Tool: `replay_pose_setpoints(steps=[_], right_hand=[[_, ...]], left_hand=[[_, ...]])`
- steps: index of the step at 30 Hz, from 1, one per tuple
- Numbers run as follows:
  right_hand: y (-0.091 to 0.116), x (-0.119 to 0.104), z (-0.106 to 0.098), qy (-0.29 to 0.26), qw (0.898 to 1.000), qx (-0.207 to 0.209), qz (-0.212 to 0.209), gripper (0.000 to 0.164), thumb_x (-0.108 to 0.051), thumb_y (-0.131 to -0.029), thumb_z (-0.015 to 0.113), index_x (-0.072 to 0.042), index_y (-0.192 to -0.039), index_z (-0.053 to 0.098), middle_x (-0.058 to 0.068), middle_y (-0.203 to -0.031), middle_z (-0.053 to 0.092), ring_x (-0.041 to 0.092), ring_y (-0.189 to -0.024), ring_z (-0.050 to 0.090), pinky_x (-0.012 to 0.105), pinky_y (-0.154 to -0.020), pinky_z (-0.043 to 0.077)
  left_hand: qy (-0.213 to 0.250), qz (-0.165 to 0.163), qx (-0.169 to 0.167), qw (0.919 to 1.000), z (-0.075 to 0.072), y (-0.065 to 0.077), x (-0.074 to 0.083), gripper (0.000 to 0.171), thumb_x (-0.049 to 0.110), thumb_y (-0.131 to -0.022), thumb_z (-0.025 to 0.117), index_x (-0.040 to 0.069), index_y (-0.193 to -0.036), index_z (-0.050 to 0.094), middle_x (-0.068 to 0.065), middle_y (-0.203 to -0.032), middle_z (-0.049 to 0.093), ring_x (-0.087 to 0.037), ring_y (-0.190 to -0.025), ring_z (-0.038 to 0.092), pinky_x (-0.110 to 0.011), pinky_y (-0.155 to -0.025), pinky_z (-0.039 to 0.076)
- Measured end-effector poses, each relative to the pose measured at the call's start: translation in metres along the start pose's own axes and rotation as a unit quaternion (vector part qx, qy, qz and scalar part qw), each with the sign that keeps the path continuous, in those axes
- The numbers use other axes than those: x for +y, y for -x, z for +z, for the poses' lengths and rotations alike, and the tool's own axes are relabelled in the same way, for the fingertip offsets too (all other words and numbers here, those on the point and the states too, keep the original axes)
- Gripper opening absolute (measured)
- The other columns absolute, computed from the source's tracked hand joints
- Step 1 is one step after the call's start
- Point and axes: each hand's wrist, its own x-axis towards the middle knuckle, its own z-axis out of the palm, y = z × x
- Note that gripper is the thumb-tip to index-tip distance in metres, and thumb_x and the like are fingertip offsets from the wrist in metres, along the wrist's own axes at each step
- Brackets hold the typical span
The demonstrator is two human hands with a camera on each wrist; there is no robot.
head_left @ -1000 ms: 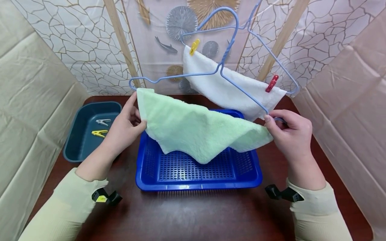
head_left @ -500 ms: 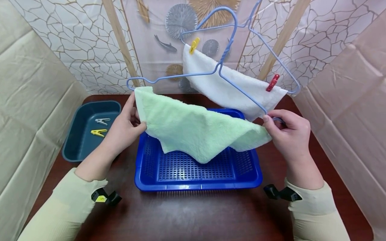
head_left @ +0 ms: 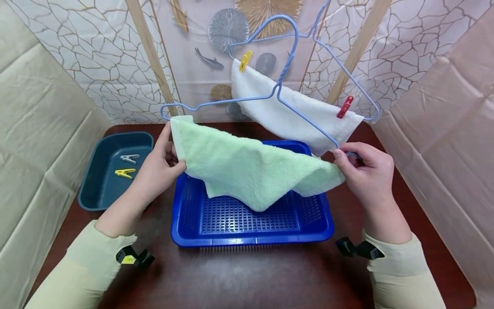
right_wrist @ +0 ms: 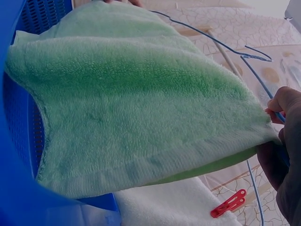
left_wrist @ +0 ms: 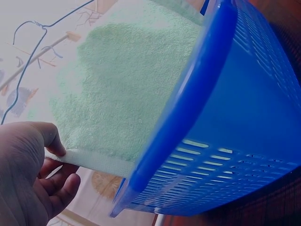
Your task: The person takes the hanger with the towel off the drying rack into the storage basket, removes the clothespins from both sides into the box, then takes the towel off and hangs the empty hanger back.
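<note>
A light green towel [head_left: 247,167] is draped over the lower bar of a blue clothes hanger [head_left: 231,101], above a blue plastic basket [head_left: 251,240]. My left hand [head_left: 156,167] pinches the towel's left edge between thumb and fingers, just below the hanger's left end. In the left wrist view, the thumb and index finger of that hand [left_wrist: 28,165] meet on the white hem. With my right hand [head_left: 368,171] I grip the hanger's right end together with the towel's right edge. Those fingers are partly hidden in the right wrist view, where the hand [right_wrist: 289,141] is dark.
Behind, a white towel [head_left: 285,103] hangs on a second blue hanger [head_left: 347,73], held by a yellow clothespin [head_left: 245,61] and a red clothespin [head_left: 345,107]. A teal tub [head_left: 96,201] at left holds a white clothespin [head_left: 129,159] and a yellow clothespin [head_left: 125,173]. Fabric walls enclose the table [head_left: 247,279].
Both hands keep the same hold on the green towel and hanger. The whole head view has shifted slightly; otherwise little differs.
</note>
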Motion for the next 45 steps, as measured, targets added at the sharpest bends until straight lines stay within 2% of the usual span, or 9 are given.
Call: replay_pose_setpoints(steps=[6,19,28,35,45], right_hand=[[0.001,0.001,0.002,-0.002,1.0,0.005,-0.003,0.006,0.001,-0.073,0.07,0.004,-0.079,0.07,-0.01,-0.06,0.046,-0.001,-0.055,0.037,0.014,-0.05,0.028],[0.002,0.006,0.005,-0.003,1.0,0.005,-0.002,0.006,0.001,-0.073,0.071,0.003,-0.078,0.07,-0.009,-0.06,0.046,0.0,-0.055,0.037,0.014,-0.05,0.029],[0.001,0.008,0.007,0.005,1.0,0.007,-0.015,0.006,-0.004,-0.075,0.071,0.001,-0.077,0.07,-0.006,-0.059,0.046,0.0,-0.056,0.037,0.014,-0.051,0.029],[0.001,0.009,0.008,0.014,1.0,0.005,-0.01,0.006,-0.006,-0.076,0.071,0.001,-0.078,0.071,-0.006,-0.059,0.046,0.001,-0.056,0.037,0.015,-0.051,0.029],[0.001,0.014,0.012,0.009,1.0,0.001,0.002,0.004,-0.001,-0.075,0.071,0.001,-0.079,0.071,-0.008,-0.06,0.046,0.0,-0.056,0.037,0.015,-0.051,0.029]], left_hand=[[-0.004,-0.002,0.005,1.0,0.001,0.001,-0.001,0.093,0.015,-0.086,0.06,0.047,-0.141,-0.007,-0.002,-0.092,0.055,-0.018,-0.075,0.051,-0.03,-0.066,0.048],[-0.014,-0.013,-0.007,0.9998,0.005,0.0,-0.005,0.098,0.012,-0.084,0.061,0.047,-0.14,-0.012,-0.004,-0.091,0.056,-0.019,-0.074,0.054,-0.034,-0.068,0.049],[-0.011,-0.002,-0.007,0.9999,0.007,-0.001,-0.006,0.099,0.009,-0.083,0.061,0.05,-0.14,-0.008,-0.004,-0.084,0.057,-0.019,-0.07,0.055,-0.034,-0.066,0.049],[-0.006,0.002,-0.009,0.9999,0.009,-0.003,-0.008,0.098,0.008,-0.083,0.061,0.05,-0.14,-0.008,-0.004,-0.083,0.057,-0.019,-0.07,0.054,-0.034,-0.065,0.049],[-0.004,-0.002,-0.007,1.0,0.009,-0.002,-0.01,0.099,0.008,-0.083,0.062,0.051,-0.141,-0.006,-0.004,-0.082,0.057,-0.02,-0.07,0.054,-0.034,-0.065,0.049]])
